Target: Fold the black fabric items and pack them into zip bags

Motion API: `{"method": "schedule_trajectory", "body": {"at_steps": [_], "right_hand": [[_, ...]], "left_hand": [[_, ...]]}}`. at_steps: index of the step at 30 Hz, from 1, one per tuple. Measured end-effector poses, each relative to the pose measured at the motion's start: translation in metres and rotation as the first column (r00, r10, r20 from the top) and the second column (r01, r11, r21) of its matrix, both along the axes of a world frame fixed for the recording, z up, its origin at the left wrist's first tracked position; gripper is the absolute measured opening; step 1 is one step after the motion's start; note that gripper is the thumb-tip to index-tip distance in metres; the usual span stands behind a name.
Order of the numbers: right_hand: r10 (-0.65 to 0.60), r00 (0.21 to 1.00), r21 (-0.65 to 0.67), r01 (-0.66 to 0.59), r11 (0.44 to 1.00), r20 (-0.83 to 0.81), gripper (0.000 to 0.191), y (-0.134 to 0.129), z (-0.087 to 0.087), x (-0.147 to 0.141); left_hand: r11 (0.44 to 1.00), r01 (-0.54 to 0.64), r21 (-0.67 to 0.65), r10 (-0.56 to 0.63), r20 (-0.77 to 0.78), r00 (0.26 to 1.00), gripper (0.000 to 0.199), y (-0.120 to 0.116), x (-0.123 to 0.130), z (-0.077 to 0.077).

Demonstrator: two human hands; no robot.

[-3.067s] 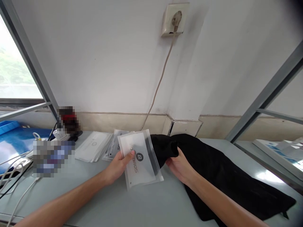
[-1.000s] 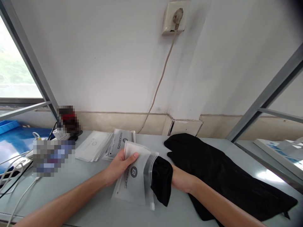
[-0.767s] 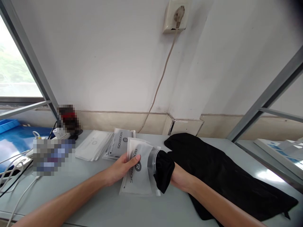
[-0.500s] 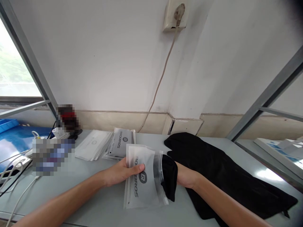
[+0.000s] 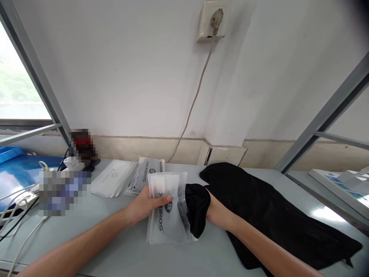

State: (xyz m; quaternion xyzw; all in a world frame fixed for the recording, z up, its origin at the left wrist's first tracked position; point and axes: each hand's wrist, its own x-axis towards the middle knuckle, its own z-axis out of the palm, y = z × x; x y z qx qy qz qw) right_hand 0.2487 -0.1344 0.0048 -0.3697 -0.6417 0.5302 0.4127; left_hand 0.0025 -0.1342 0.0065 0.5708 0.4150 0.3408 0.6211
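My left hand point(image 5: 150, 204) grips a frosted zip bag point(image 5: 170, 227) printed ROCKBROS, thumb on its front and fingers behind. Folded black fabric point(image 5: 197, 207) sticks out of the bag's mouth on the right side. My right hand point(image 5: 215, 209) is at the back of that fabric, its fingers hidden behind it, apparently gripping it. A large black cloth piece point(image 5: 259, 207) lies spread on the grey table, beneath and beyond my right forearm.
Behind my left hand lie a stack of flat frosted bags point(image 5: 112, 179) and a pile of ROCKBROS bags point(image 5: 145, 175). White cables and a power strip point(image 5: 23, 200) crowd the left side. Metal frame posts point(image 5: 323, 119) rise at both ends. A cord hangs from the wall socket point(image 5: 211, 21).
Both hands have shifted left and slightly up with the bag and fabric. The bag's mouth looks wider around the black fabric. The cloth on the table stays put.
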Motion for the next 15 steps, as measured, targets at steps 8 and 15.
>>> {"method": "schedule_trajectory", "body": {"at_steps": [8, 15], "right_hand": [[0.008, 0.995, 0.078, -0.015, 0.997, 0.099, 0.024, 0.0047, -0.0011, 0.0031], [-0.107, 0.992, 0.169, 0.095, 0.981, 0.065, 0.016, 0.0096, -0.0039, 0.0019]], "left_hand": [[0.987, 0.138, -0.087, -0.131, 0.085, 0.988, 0.055, -0.0032, 0.0002, 0.0006], [0.997, 0.071, -0.031, -0.070, 0.044, 0.997, 0.046, 0.0005, -0.0005, 0.0017]]}}
